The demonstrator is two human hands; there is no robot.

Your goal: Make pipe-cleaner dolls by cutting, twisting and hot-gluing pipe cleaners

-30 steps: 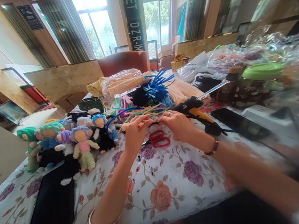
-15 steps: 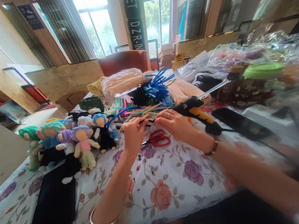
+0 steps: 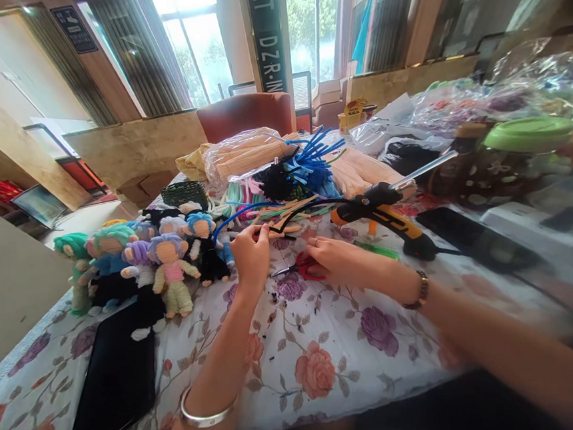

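My left hand is closed in a pinch on a thin black fuzzy stem, like a pipe cleaner, which bends out to the right from the fingertips. Red-handled scissors lie on the flowered tablecloth, blades toward the left. My right hand has its fingers curled over the scissors' handles; part of the grip is hidden under the hand. Just beyond it rests a black and yellow glue gun with a clear glue stick in its back. A green flat item shows behind the right hand.
Several small yarn-haired dolls stand at the left by a black tablet-like slab. Bundles of blue stems and peach stems lie at the back. A dark phone and a green-lidded jar are at right.
My right hand has left the black stem and moved down onto the scissors' handles. My left hand still pinches the stem. The view has shifted slightly.
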